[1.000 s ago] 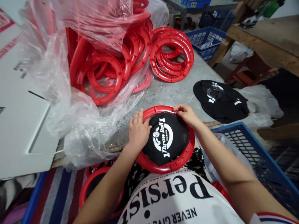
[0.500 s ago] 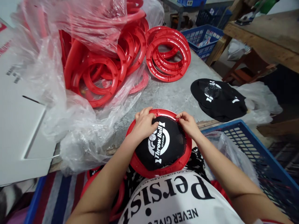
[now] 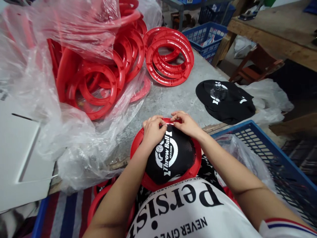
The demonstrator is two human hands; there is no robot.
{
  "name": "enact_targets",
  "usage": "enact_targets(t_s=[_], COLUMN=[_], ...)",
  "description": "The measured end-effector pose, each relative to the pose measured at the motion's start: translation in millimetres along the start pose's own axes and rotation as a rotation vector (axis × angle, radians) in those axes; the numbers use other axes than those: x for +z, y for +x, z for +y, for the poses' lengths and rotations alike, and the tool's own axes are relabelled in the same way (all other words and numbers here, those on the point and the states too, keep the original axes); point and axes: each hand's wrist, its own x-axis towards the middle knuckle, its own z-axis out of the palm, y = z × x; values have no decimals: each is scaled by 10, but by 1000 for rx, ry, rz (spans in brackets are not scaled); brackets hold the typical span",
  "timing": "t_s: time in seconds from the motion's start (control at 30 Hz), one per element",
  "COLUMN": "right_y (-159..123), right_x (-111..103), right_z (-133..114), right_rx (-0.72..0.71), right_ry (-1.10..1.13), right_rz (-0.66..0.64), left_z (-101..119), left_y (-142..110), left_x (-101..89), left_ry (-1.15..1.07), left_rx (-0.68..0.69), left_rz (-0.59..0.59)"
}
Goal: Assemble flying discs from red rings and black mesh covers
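A red plastic ring (image 3: 137,142) rests against my lap, tilted toward me, with a black mesh fabric disc (image 3: 183,155) across its opening. White "Throw Ball" lettering is printed on the fabric. At the ring's upper left, my left hand (image 3: 154,129) is closed over the rim, its thumb on the fabric edge. My right hand (image 3: 184,124) is closed at the top of the rim, close beside the left, fingers bent over the ring and fabric edge. The fingertips are partly hidden.
Loose red rings (image 3: 170,81) are stacked on the grey table (image 3: 173,102). More rings fill a clear plastic bag (image 3: 74,152) at left. Black printed fabric discs (image 3: 228,105) lie at right, above a blue crate (image 3: 250,127). A white carton (image 3: 17,158) stands at far left.
My right hand has moved left along the rim, from the upper right to the top beside my left hand. The left hand keeps its place on the ring. The view has shifted slightly.
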Motion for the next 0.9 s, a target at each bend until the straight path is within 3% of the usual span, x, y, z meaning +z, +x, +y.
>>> enact_targets(t_s=[0.17,0.9], right_y=[102,-46], right_x=[106,160], right_z=[20,-64], right_rx=[53,65], right_ry=[23,-106], right_rz=[-137,-57], left_z=[-10,70], left_y=[-16,-78], left_x=[-1,-18], left_ry=[-20,19], left_rx=[-29,-61], left_rz=[13,50])
